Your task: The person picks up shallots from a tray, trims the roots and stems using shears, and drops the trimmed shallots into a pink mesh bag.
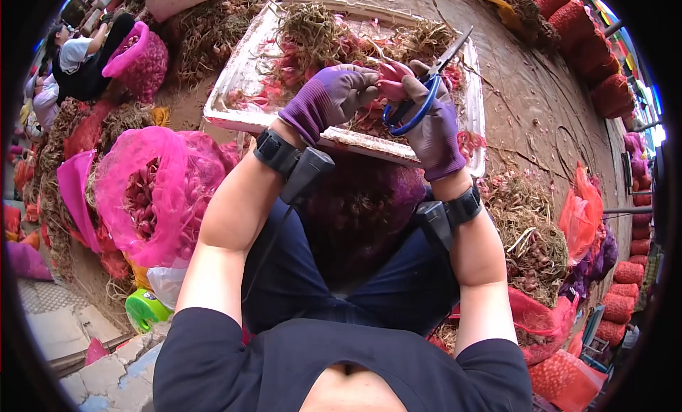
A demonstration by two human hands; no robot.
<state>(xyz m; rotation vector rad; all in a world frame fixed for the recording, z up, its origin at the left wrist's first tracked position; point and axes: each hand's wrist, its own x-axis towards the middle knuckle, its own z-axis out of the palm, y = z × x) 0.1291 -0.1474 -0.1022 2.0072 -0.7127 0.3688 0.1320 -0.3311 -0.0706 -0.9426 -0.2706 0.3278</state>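
Both hands wear purple-and-grey gloves and meet above a white foam tray (245, 78). My left hand (337, 99) is closed in a pinch at the left side of a small bunch of pinkish-red shallots (392, 82). Its fingertips partly hide what they grip. My right hand (437, 128) holds the same bunch between thumb and fingers. Blue-handled scissors (425, 112) hang on that hand, blades pointing up and away to the right. Within the tray lie loose shallots, red skins and a clump of dry stalks (307, 32).
A pink mesh bag of shallots (153, 192) stands at my left, near a green round container (145, 310). Dry stalks with bulbs (526, 241) are heaped at my right. Full red sacks (579, 35) line the far right. Another person (82, 57) sits at the far left.
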